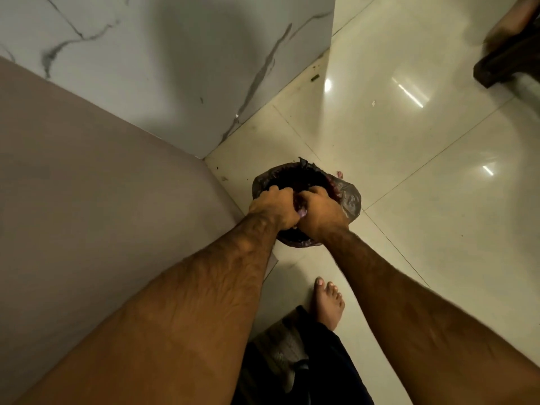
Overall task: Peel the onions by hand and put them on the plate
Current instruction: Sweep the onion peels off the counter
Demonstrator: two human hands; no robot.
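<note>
The left hand (274, 206) and right hand (320, 209) meet directly above the bin (350, 200), which is lined with a dark bag and stands on the tiled floor (409, 159). Their fingers (273, 189) curl tightly round an onion (302, 211) held between them. It is mostly hidden, with only a pale purple patch showing. A scrap of purple skin (339, 173) lies just behind the bin.

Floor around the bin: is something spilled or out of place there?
Yes. A pinkish scrap, probably onion peel, lies on the floor just outside the bin; it seems to have missed it. A dark crumb also lies near the wall base.
</note>
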